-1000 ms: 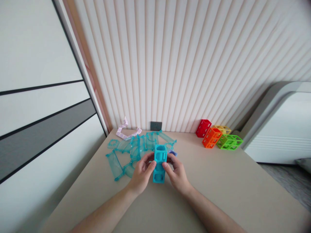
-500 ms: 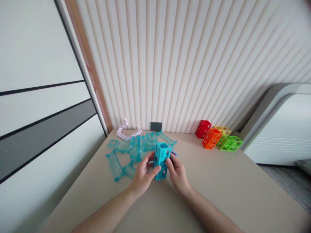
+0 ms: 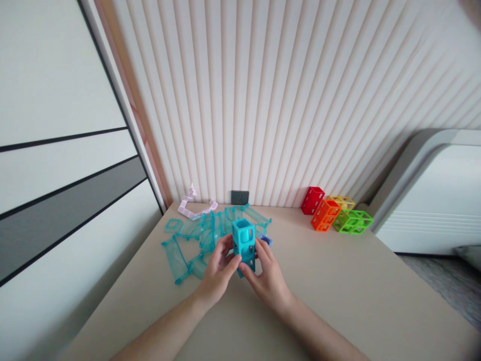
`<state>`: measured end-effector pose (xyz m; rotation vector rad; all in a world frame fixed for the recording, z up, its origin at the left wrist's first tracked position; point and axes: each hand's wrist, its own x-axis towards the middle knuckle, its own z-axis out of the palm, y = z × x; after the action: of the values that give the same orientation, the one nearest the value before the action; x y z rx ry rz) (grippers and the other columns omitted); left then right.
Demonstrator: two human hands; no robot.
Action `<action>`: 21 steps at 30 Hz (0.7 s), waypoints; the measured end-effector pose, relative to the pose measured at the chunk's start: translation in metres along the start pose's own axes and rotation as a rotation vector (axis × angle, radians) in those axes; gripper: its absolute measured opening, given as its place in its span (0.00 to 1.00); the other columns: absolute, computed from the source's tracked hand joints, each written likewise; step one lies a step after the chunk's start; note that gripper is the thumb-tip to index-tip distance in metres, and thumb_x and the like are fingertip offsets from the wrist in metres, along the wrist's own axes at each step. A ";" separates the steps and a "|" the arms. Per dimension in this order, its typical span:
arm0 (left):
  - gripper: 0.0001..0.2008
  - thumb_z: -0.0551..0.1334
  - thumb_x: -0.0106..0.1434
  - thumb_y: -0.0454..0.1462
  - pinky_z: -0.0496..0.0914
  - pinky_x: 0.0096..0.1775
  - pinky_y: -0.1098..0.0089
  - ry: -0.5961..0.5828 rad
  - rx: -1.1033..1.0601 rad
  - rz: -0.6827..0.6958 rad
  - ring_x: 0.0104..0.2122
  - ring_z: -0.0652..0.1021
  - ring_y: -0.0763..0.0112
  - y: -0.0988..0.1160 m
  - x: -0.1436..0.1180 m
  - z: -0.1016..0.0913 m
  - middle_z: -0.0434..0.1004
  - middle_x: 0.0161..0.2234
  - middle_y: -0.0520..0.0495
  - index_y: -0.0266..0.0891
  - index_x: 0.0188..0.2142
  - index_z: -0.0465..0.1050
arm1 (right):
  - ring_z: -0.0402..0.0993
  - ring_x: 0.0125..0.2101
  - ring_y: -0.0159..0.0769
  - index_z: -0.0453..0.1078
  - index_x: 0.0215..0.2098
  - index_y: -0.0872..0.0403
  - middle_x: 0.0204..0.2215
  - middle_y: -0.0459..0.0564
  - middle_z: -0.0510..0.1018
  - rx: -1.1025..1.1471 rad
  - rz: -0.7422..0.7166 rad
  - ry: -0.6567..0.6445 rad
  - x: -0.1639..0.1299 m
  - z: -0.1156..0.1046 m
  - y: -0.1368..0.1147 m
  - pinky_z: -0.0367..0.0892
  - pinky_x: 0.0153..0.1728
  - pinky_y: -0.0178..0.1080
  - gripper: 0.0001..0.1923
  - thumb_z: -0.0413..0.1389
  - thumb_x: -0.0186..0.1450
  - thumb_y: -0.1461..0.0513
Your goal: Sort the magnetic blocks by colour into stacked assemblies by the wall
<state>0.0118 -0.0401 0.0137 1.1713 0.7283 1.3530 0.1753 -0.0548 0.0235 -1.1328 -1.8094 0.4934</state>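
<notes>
An upright turquoise block tower [image 3: 244, 238] with open window-like sides stands between my two hands at the middle of the table. My left hand [image 3: 220, 268] grips its left side, thumb across the front. On the right side and lower front, my right hand [image 3: 268, 276] holds the same tower. A small blue-violet piece [image 3: 266, 240] shows just behind my right fingers, partly hidden. Translucent teal track pieces [image 3: 210, 230] spread behind and to the left of my left hand. Whether the tower's base touches the table I cannot tell.
Red [image 3: 312, 200], orange [image 3: 325, 215], yellow [image 3: 343, 202] and green [image 3: 353, 221] window blocks stand at the back right. A lilac and white folding snake puzzle [image 3: 193, 210] lies at the back left. A dark wall socket [image 3: 239, 197] sits behind the table [image 3: 319, 281].
The tower has turned a little and shifted slightly left in view. My right thumb has moved down and left to its lower front. More of the blue-violet piece shows now.
</notes>
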 end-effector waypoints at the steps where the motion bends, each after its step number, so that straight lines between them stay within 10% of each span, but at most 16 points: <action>1: 0.25 0.67 0.65 0.45 0.69 0.58 0.57 -0.036 0.002 0.011 0.58 0.74 0.54 0.000 -0.001 -0.002 0.74 0.58 0.39 0.43 0.59 0.67 | 0.71 0.57 0.51 0.60 0.67 0.46 0.59 0.57 0.71 -0.025 0.000 -0.002 -0.001 0.000 -0.001 0.71 0.55 0.48 0.33 0.63 0.66 0.56; 10: 0.29 0.60 0.70 0.47 0.59 0.65 0.53 -0.227 0.071 0.073 0.66 0.64 0.53 0.001 -0.009 -0.003 0.63 0.67 0.40 0.47 0.68 0.58 | 0.76 0.47 0.47 0.64 0.60 0.49 0.48 0.56 0.77 -0.101 -0.006 0.277 0.013 -0.027 0.007 0.73 0.49 0.48 0.25 0.60 0.65 0.61; 21: 0.17 0.60 0.69 0.46 0.67 0.56 0.59 -0.366 0.297 -0.042 0.51 0.76 0.57 -0.003 -0.016 0.003 0.78 0.48 0.40 0.41 0.53 0.74 | 0.76 0.42 0.48 0.64 0.55 0.55 0.45 0.59 0.78 -0.173 0.471 0.762 -0.006 -0.155 0.127 0.72 0.44 0.51 0.36 0.63 0.55 0.46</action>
<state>0.0132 -0.0550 0.0079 1.5793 0.6957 0.9762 0.3717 -0.0166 0.0075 -1.6050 -0.9358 0.1243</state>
